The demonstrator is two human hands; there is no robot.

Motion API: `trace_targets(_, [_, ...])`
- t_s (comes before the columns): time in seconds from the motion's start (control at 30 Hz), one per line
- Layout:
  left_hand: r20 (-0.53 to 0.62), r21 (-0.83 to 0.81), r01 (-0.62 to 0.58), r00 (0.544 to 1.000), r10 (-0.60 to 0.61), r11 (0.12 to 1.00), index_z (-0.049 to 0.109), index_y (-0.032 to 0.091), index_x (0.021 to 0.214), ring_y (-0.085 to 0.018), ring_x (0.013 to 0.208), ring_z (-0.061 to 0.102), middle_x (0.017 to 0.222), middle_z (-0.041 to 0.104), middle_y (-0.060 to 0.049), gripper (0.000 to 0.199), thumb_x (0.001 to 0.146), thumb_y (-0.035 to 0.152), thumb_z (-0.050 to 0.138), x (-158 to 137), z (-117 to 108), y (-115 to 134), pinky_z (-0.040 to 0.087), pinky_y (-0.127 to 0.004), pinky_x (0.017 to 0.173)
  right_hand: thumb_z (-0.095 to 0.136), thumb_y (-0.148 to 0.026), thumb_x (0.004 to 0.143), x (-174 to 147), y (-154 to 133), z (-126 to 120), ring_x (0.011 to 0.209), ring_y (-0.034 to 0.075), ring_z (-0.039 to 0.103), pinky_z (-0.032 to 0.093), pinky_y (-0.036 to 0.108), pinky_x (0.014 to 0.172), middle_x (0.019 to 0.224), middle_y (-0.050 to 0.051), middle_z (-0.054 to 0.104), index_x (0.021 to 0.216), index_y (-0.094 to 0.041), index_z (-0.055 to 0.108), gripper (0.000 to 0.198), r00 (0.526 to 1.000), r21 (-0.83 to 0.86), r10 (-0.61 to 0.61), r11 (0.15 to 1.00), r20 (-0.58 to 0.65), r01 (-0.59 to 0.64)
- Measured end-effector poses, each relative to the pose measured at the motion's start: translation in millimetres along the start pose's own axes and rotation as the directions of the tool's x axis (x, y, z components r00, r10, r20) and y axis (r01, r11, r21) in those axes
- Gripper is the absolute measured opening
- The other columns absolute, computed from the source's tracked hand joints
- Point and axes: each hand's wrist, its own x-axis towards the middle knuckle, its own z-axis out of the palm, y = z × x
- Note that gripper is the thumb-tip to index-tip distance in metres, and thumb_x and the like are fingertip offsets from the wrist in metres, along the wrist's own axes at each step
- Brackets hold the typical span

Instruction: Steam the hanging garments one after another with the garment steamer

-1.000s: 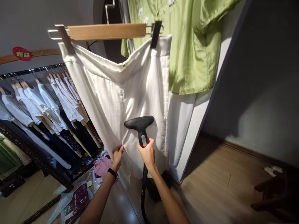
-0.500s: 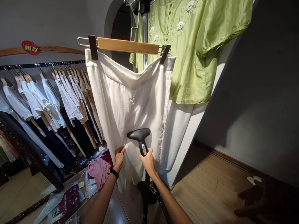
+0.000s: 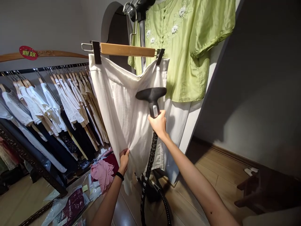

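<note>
Off-white trousers or a skirt, a pale garment (image 3: pixel 119 94), hang by the waistband from the clips of a wooden hanger (image 3: pixel 127 49). My right hand (image 3: pixel 158 124) is closed around the handle of a black garment steamer head (image 3: pixel 151 94), held up at the garment's upper right part. Whether its face touches the cloth I cannot tell. From the handle a dark patterned hose (image 3: pixel 150 160) runs down to the floor. Lower down, my left hand (image 3: pixel 124 160) pinches the cloth near the garment's left side; some of its fingers are hidden by the fabric.
Behind hangs a green blouse (image 3: pixel 178 62) beside a metal pole (image 3: pixel 142 44). A rack of clothes (image 3: pixel 66 97) stands at left, with pink cloth (image 3: pixel 102 174) and plastic-wrapped packages (image 3: pixel 70 204) on the floor. A dark wooden stool (image 3: pixel 249 188) is at lower right.
My right hand has raised the steamer head from the garment's lower middle to its upper right. My left hand keeps its pinch on the cloth. The view has shifted slightly.
</note>
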Motion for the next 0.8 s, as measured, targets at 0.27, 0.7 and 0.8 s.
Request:
trace_targets(0.27, [-0.057, -0.039, 0.023, 0.998, -0.026, 0.999, 0.066, 0.018, 0.089, -0.026, 0.093, 0.064, 0.094, 0.069, -0.012, 0.027, 0.073, 0.039, 0.068, -5, 1, -4, 0.049, -0.035, 0.083, 0.062, -0.036, 0.066, 3, -8, -7, 0.072, 0.021, 0.052, 0.039, 0.031, 0.068, 0.076, 0.002, 0.054, 0.095, -0.022, 0.032, 0.045, 0.999, 0.061, -0.012, 0.998, 0.034, 0.010])
trace_targets(0.7, [-0.105, -0.099, 0.017, 0.994, -0.027, 0.995, 0.060, 0.015, 0.085, -0.018, 0.084, 0.062, 0.096, 0.065, -0.012, 0.028, 0.070, 0.036, 0.068, -4, 6, -4, 0.048, -0.027, 0.071, 0.058, -0.043, 0.064, -94, 92, 9, 0.067, 0.024, 0.057, 0.042, 0.034, 0.064, 0.071, -0.001, 0.056, 0.087, -0.027, 0.033, 0.038, 0.955, 0.077, 0.075, 0.992, 0.286, -0.101])
trace_targets(0.8, [-0.100, -0.111, 0.022, 0.994, -0.033, 0.994, 0.059, 0.015, 0.084, -0.018, 0.082, 0.062, 0.093, 0.064, -0.011, 0.030, 0.068, 0.038, 0.069, -5, 4, -4, 0.048, -0.028, 0.070, 0.060, -0.046, 0.064, -68, 80, -5, 0.070, 0.023, 0.056, 0.041, 0.033, 0.066, 0.073, 0.000, 0.055, 0.087, -0.026, 0.033, 0.041, 0.969, 0.071, 0.059, 0.994, 0.239, -0.078])
